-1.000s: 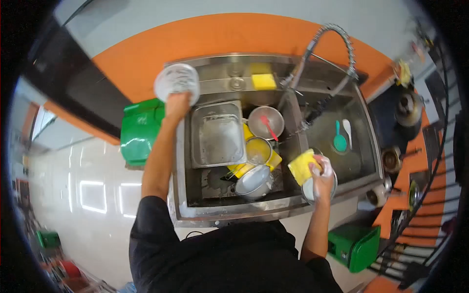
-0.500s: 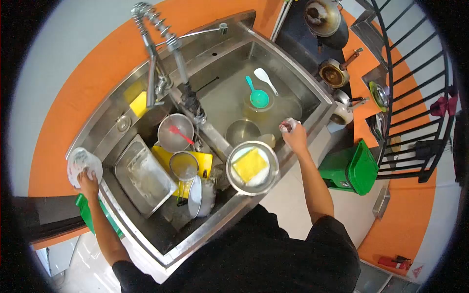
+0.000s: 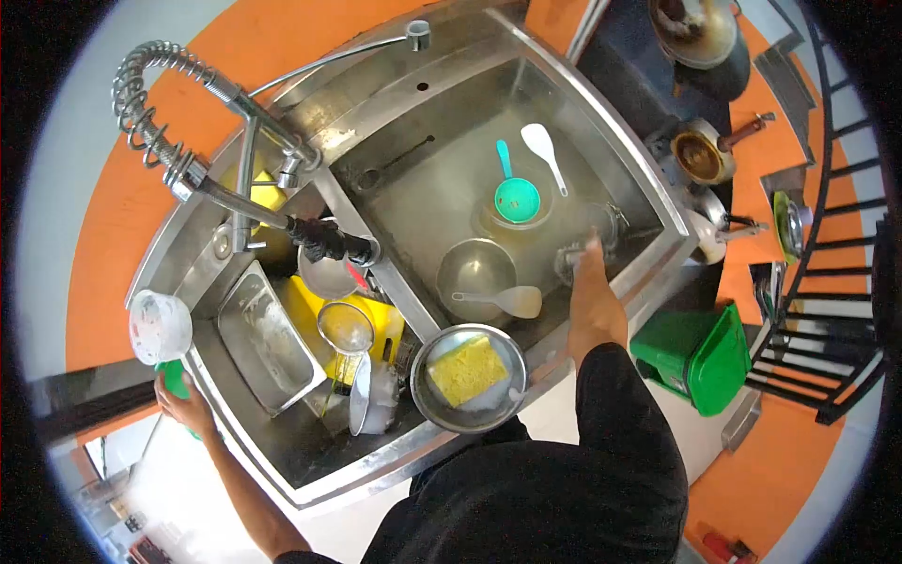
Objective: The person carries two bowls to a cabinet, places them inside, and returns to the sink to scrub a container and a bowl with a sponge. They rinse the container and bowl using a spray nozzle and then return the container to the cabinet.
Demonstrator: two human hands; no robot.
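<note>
My left hand [image 3: 186, 406] is just below a clear plastic container [image 3: 160, 326] on the sink's left edge, its fingers apart and empty. My right hand [image 3: 595, 287] reaches into the cloudy water at the right side of the basin; its fingertips are blurred at the water, so any held thing is unclear. A steel bowl [image 3: 423, 402] with a yellow sponge [image 3: 468, 369] and suds rests on the front rim. In the water are a green ladle [image 3: 517, 200], a white rice paddle [image 3: 538, 143], a steel bowl [image 3: 475, 268] and a translucent paddle [image 3: 520, 302].
The left basin holds a steel tray [image 3: 271, 343], a strainer [image 3: 346, 327], a white bowl [image 3: 360, 395] and a yellow board [image 3: 390, 329]. A spring faucet [image 3: 272, 136] arches over the divider. Pans [image 3: 700, 155] and a green bin [image 3: 719, 362] stand right.
My left hand has let go of the clear container and moved down from it. My right hand has gone from above the rim into the water. The view has shifted.
</note>
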